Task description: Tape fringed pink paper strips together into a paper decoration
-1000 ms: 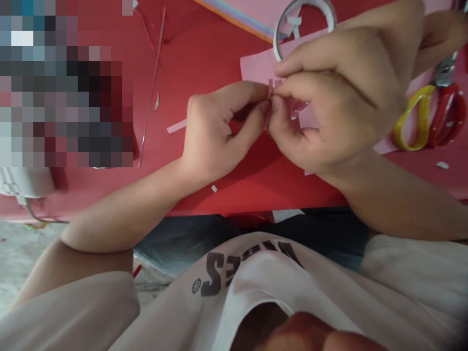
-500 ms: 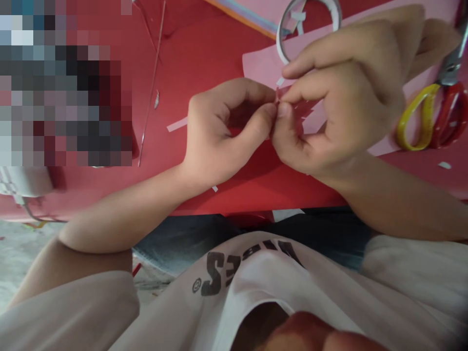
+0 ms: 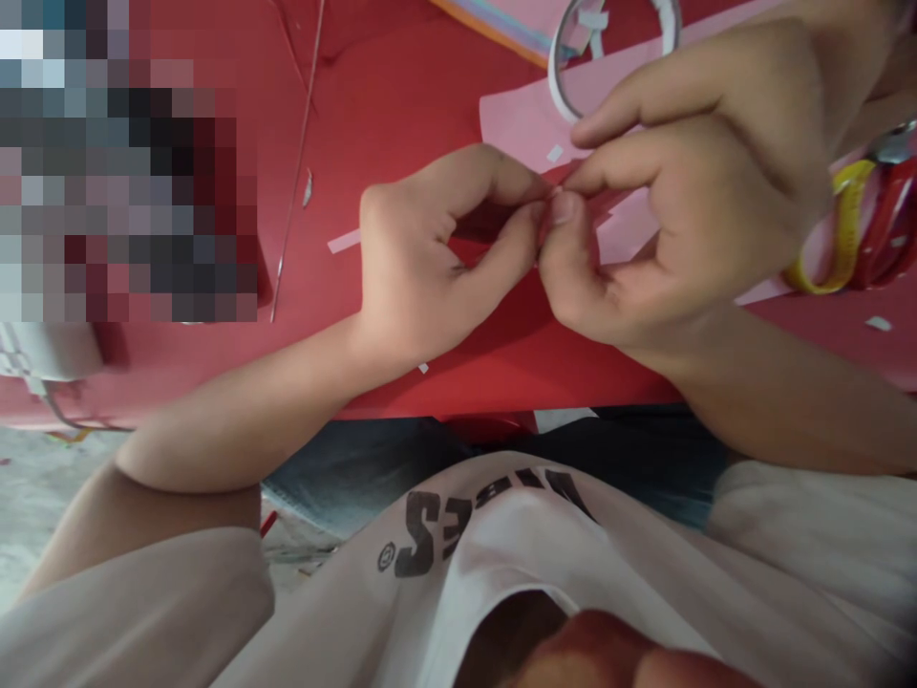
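Pink piece (image 3: 556, 191) held in a fingertip pinch above a red worktop (image 3: 401, 76)

The worktop fills the upper half of the view; pale, mottled floor (image 3: 50, 506) shows at lower left, beside the wearer's jeans (image 3: 330, 478) and white shirt (image 3: 336, 621). The upper-left corner is pixelated. The left hand (image 3: 437, 248) and right hand (image 3: 688, 201) meet near the centre, thumb and index finger of each narrowed on the pink piece, which lies between the touching fingertips and is largely hidden.

Compared with one second earlier, the tabs that stood above the fingertips are covered, a white scrap (image 3: 554, 153) on the pink sheet (image 3: 508, 124) has come into sight, and the right hand and wrist hide more of the scissors (image 3: 845, 229).

Count: two hands; one white ring (image 3: 558, 81), near the right fingertips; one pair of scissors, with one yellow and one red handle; one white adapter (image 3: 64, 354) with a cable; one pink strip (image 3: 344, 241) partly behind the left hand; one pale scrap (image 3: 423, 368) beside the left forearm and one pale chip (image 3: 879, 324) at far right.
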Motion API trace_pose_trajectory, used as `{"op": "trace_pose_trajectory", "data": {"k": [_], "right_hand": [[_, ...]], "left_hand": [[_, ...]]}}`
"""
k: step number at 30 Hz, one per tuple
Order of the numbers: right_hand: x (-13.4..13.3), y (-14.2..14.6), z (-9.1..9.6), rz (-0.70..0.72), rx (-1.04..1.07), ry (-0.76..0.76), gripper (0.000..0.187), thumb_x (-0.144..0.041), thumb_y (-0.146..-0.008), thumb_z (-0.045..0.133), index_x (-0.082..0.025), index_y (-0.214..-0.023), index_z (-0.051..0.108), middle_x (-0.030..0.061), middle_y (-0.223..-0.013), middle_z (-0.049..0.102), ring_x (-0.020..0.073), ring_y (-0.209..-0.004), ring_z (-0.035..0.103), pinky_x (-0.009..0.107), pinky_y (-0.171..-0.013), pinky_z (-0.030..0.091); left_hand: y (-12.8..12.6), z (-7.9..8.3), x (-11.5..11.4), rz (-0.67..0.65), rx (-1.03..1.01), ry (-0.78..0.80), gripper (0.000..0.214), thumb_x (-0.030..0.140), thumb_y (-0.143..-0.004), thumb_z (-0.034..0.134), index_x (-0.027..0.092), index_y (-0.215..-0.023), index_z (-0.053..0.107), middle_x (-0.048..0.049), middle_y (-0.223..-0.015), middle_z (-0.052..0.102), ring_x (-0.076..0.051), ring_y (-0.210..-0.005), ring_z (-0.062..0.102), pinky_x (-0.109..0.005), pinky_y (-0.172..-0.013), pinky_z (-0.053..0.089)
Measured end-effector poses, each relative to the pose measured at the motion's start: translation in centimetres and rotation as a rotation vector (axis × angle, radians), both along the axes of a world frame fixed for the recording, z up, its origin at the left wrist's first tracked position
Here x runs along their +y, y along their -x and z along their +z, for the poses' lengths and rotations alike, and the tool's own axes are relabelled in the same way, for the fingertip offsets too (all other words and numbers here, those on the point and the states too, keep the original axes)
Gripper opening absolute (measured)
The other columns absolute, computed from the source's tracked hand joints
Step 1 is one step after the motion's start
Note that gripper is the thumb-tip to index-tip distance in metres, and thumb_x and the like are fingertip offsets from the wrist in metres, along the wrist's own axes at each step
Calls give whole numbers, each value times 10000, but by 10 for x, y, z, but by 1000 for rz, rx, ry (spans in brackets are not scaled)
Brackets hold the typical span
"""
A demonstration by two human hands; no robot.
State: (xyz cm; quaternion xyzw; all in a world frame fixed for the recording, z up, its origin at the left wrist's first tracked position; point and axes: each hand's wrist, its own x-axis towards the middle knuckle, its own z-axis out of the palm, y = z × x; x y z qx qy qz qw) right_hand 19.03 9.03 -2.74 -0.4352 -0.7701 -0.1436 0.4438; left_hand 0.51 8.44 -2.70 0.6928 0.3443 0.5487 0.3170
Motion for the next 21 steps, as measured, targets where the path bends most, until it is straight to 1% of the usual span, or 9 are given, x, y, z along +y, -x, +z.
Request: {"op": "trace_pose_trajectory", "data": {"k": [2,4,7,10,13,15,18,21], "right_hand": [[-2,0,2,-2,-30,45,71,-262,-790,646,-246,-845,604,-45,-934,773,239,-822,718,493,-807,551],[-6,-1,5,-27,-55,100,62,-269,-823,635,-236,-829,583,-46,-951,769,247,-886,720,506,-846,530],[-10,-1,8,-33,-85,172,74,-275,-867,610,-228,-826,570,-42,-986,762,253,-974,711,526,-908,504],[-11,-2,7,-15,-87,206,56,-273,-865,608,-233,-842,576,-38,-1015,757,244,-988,698,521,-917,496],[-10,-6,5,10,-82,224,53,-282,-854,607,-239,-844,578,-31,-999,751,244,-962,688,524,-907,501],[-10,-9,5,42,-94,238,45,-289,-862,590,-246,-858,582,-24,-1004,746,246,-958,684,534,-913,499],[-11,-13,6,52,-118,262,44,-297,-887,569,-257,-880,587,-22,-1054,742,249,-999,681,537,-929,486],[-12,-12,6,35,-137,281,41,-301,-866,591,-270,-893,596,-26,-1073,739,252,-1017,671,520,-923,485]], "left_hand": [[-1,0,1,-2,-4,24,130,65,-866,743,192,-857,768,45,-814,789,-72,-685,725,-152,-591,584],[-2,0,1,-19,-35,34,140,56,-859,749,194,-834,753,55,-784,775,-64,-658,711,-144,-570,578],[-4,-1,1,-43,-78,105,173,38,-853,759,202,-804,737,69,-743,757,-47,-620,686,-128,-539,555],[-6,-6,0,-11,-114,162,201,12,-836,762,201,-778,729,71,-715,736,-38,-602,671,-111,-523,528],[-7,-13,0,18,-112,155,190,67,-827,801,219,-754,715,77,-678,697,-32,-547,633,-114,-480,492],[-6,-15,0,7,-93,172,164,125,-828,827,238,-772,723,76,-690,695,-38,-545,628,-126,-479,493],[-5,-10,-2,0,-91,229,157,133,-830,824,247,-778,730,73,-704,695,-43,-573,643,-128,-506,511],[-6,-3,-5,-9,-135,297,204,37,-815,779,225,-755,724,65,-698,697,-45,-608,674,-116,-526,519]]}}
